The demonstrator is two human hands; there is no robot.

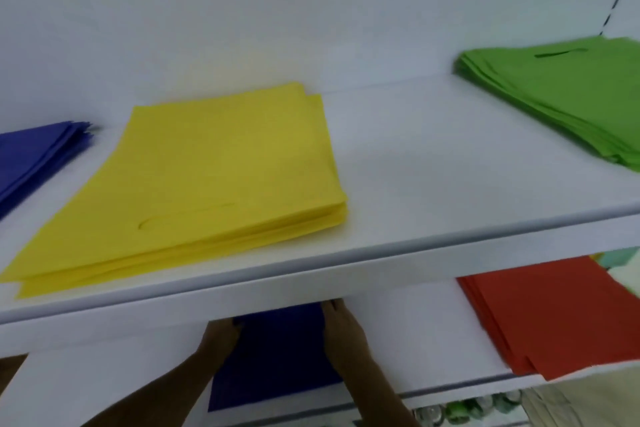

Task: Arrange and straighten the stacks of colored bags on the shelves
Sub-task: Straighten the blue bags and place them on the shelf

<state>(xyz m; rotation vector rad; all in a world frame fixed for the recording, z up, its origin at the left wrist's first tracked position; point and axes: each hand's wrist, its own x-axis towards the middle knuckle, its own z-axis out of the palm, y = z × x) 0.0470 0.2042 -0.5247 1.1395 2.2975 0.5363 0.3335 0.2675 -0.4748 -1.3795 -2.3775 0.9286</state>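
I'm reaching both hands under the upper shelf onto the lower shelf, left hand and right hand pressing flat, fingers fairly straight, against either side of the dark blue bag stack; fingertips partly hidden. An orange stack is lying to the right. Above are sitting a yellow stack, blue stack far left, green stack far right.
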